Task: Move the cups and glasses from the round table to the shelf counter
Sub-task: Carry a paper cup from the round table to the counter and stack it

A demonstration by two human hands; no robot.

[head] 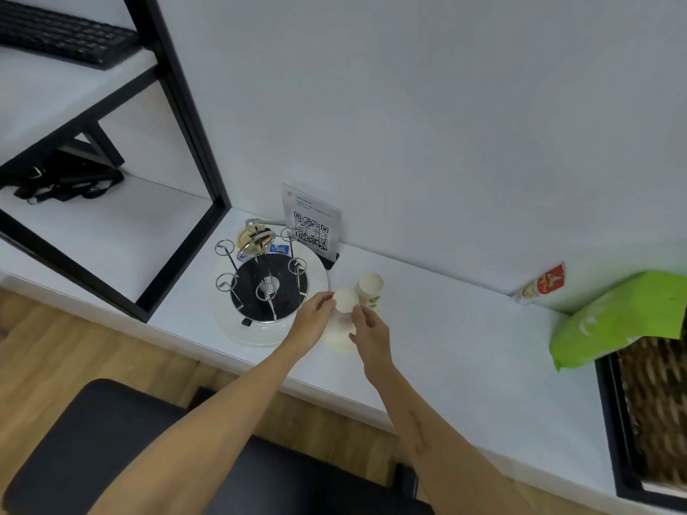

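Note:
A white cup (346,299) stands on the white shelf counter (446,328), on what looks like a pale saucer (336,341). My left hand (311,314) holds the cup's left side with its fingertips at the rim. My right hand (368,328) grips its right side lower down and hides part of the cup body. Just behind stands a second paper cup (370,286) with a green leaf print, upright and touching or nearly touching the first.
A wire cup rack (265,280) on a black disc and white plate stands to the left. A QR-code sign (311,226) leans at the wall. A green bag (617,321) and wicker basket (654,407) sit right. A black shelf frame (186,117) rises left, with a black stool (111,451) below.

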